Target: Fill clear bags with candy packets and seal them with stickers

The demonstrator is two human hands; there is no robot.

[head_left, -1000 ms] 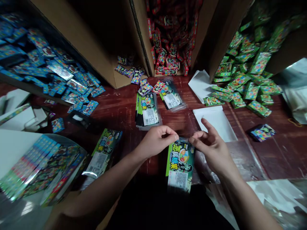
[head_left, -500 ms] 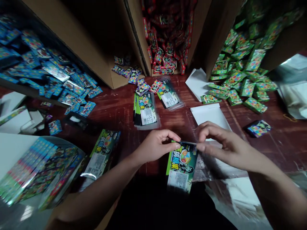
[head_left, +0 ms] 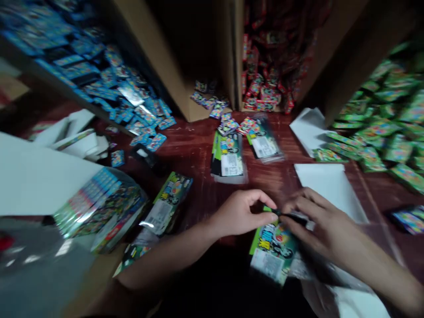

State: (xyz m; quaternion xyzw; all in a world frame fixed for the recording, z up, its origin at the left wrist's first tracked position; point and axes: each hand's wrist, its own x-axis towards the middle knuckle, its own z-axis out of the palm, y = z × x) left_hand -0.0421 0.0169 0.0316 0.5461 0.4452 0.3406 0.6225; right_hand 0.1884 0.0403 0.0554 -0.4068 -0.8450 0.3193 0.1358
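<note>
A candy bag [head_left: 270, 258] with a green and black printed front and a white barcode panel hangs between my hands, its top edge upward. My left hand [head_left: 243, 214] pinches that top edge between thumb and fingertips. Close beside it, my right hand [head_left: 314, 216] has thumb and fingers closed on the right part of the same edge; the folded strip there is partly hidden by the fingers. More printed bags [head_left: 230, 159] lie in a small stack on the table ahead, with another bag [head_left: 168, 201] to the left of my left hand.
Cardboard boxes spill blue candy packs [head_left: 132, 97], red packs [head_left: 265, 92] and green packs [head_left: 374, 128] along the back. A white open tray [head_left: 327, 190] lies beyond my right hand. At left stand a filled clear bag [head_left: 99, 203] and a black object [head_left: 145, 157] on the dark red table [head_left: 188, 150].
The camera has turned left, so everything sits further right in view. My right hand has come closer to my left along the bag's top edge. Both hands still hold the bag.
</note>
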